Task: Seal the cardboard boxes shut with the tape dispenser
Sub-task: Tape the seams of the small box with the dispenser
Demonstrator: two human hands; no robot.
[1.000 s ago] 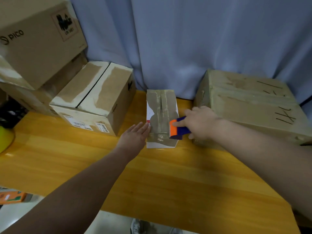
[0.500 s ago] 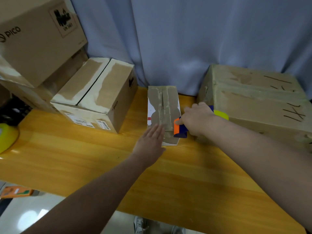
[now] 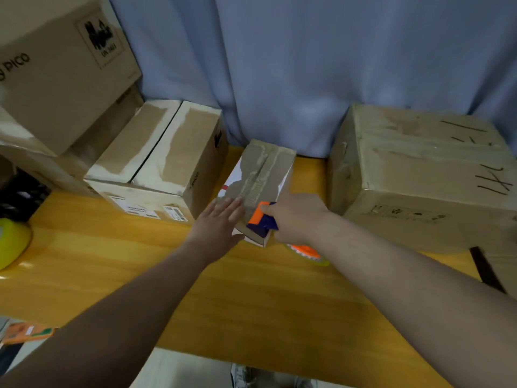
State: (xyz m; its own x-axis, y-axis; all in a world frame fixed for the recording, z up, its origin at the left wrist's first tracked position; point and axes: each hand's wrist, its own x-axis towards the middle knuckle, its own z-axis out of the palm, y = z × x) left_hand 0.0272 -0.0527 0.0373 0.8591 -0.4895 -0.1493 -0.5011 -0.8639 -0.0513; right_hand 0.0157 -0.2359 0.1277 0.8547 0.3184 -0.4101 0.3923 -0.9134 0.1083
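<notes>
Our right hand point(image 3: 293, 217) is curled round the orange and dark-blue plastic tape dispenser point(image 3: 261, 219), thumb on top, and holds its front end against the near end of the small, narrow, brown-taped cardboard box point(image 3: 263, 169). Under that wrist an orange piece with a yellow-green rim point(image 3: 306, 252) shows against the table; we cannot tell whether it belongs to the dispenser. Our left hand point(image 3: 219, 228) lies flat just beside the dispenser, fingers straight and close together, with the fingertips on the near-left part of the box's top. So the small box sits between our two hands, its near end under both of them and its far end pointing at the pale blue curtain point(image 3: 293, 65). A strip of tape runs along the middle of its top, and white shows at its left edge. The box rests on the yellow wooden table point(image 3: 251, 298). Near it on the right stands a large brown carton with black pen marks point(image 3: 419, 175), apart from the small box. On the left stands a medium carton with torn, whitish patches on its closed flaps point(image 3: 167, 152) – and behind that a big carton printed PICO point(image 3: 64, 68), stacked on other boxes. At the far left edge of the table sits a yellow-green round thing point(image 3: 11, 242), only partly in view.
</notes>
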